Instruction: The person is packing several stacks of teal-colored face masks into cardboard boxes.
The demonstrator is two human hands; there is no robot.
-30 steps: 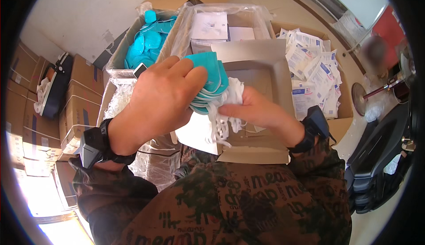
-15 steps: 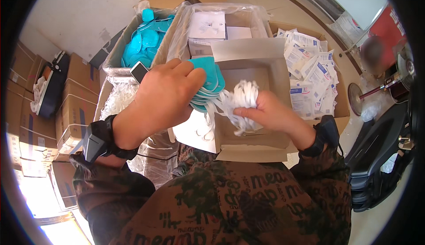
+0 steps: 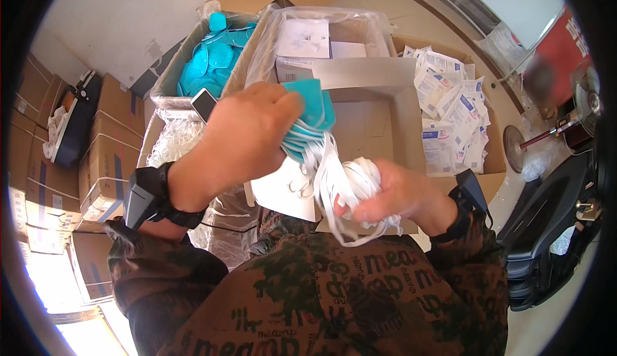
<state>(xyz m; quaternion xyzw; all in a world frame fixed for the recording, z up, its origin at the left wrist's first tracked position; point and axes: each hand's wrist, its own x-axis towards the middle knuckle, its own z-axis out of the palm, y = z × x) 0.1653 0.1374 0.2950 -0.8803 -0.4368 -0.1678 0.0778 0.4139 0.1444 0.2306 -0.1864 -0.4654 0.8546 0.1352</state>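
Observation:
My left hand (image 3: pixel 257 121) is closed round a stack of teal fabric pads (image 3: pixel 311 113), their rounded ends showing past my fingers. White straps hang from the pads toward my right hand (image 3: pixel 402 195), which grips a looped bundle of the white straps (image 3: pixel 357 182). Both are held above an open cardboard box (image 3: pixel 369 115) directly in front of me. A small white device with a dark screen (image 3: pixel 204 105) shows beside my left hand. More teal pads (image 3: pixel 209 60) fill a lined box at the far left.
Behind the open box, a plastic-lined carton holds white printed boxes (image 3: pixel 302 38). On the right, a carton is heaped with white packets (image 3: pixel 450 108). White straps (image 3: pixel 172 142) lie in a box at left. Stacked cartons (image 3: pixel 109 150) line the left side; black stacked chairs (image 3: pixel 546 221) stand right.
My right hand has drawn the strap bundle down toward me, and its loops have spread out. The teal pads have shifted slightly right and tilted.

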